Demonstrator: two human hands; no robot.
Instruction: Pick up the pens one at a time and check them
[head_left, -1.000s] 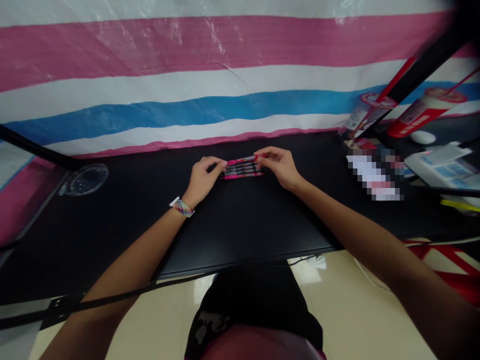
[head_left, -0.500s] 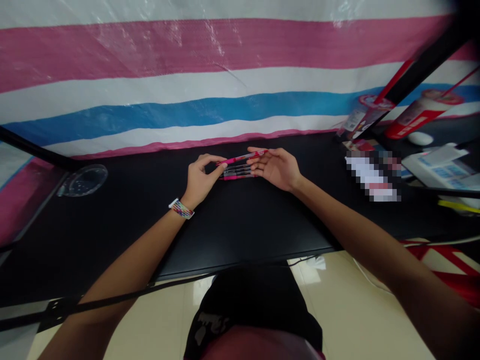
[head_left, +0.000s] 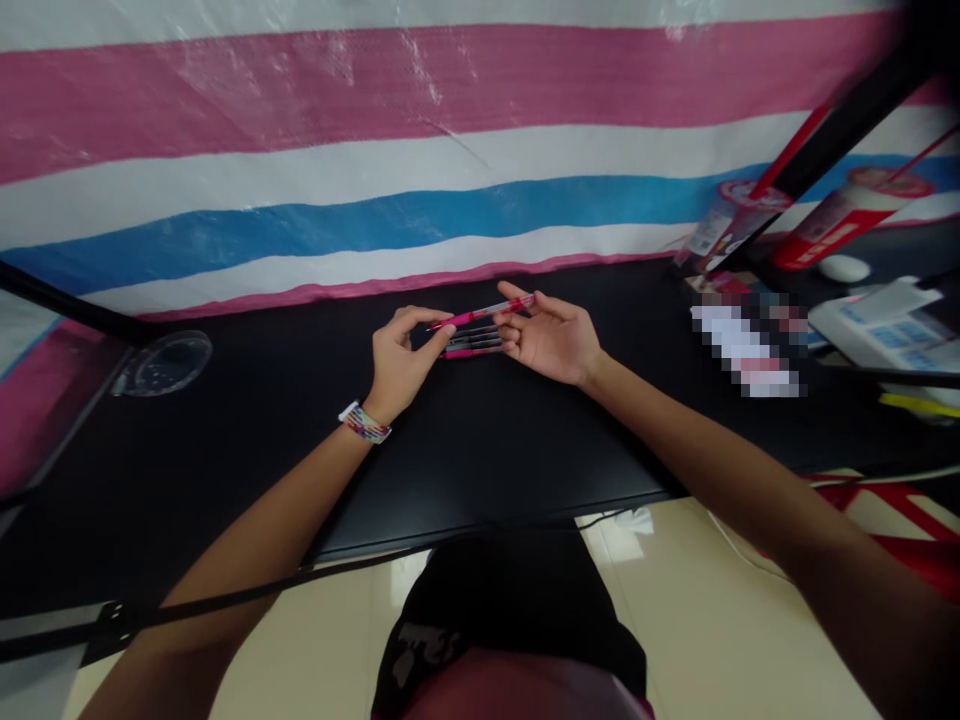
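In the head view, the left hand [head_left: 405, 365] is at the centre of the frame, its thumb and forefinger pinched together on the pink end of a red pen [head_left: 480, 314], the other fingers curled. The right hand [head_left: 556, 342], just right of centre, is half open with the palm partly showing; its thumb and forefinger are at the pen's other end, though whether they grip it or only steady it I cannot tell. The pen spans the gap between the hands, slanting up toward the right of the frame. Just below it in the frame, more pens [head_left: 474, 346] lie side by side on the black desk [head_left: 465, 450], one with a pink part at the near edge; their right ends are hidden by the right hand's fingers. A patterned band [head_left: 365, 421] circles the left wrist. A clear lid [head_left: 176, 362] lies at the left of the frame. At the upper right stand a clear cup [head_left: 731, 225] with a red straw [head_left: 789, 155] and a red-and-white cup [head_left: 836, 235], a white oval object [head_left: 844, 268] near its base. Below them are some pixelated papers [head_left: 746, 345]. A striped sheet [head_left: 450, 90] in pink, white and blue fills the top of the frame.
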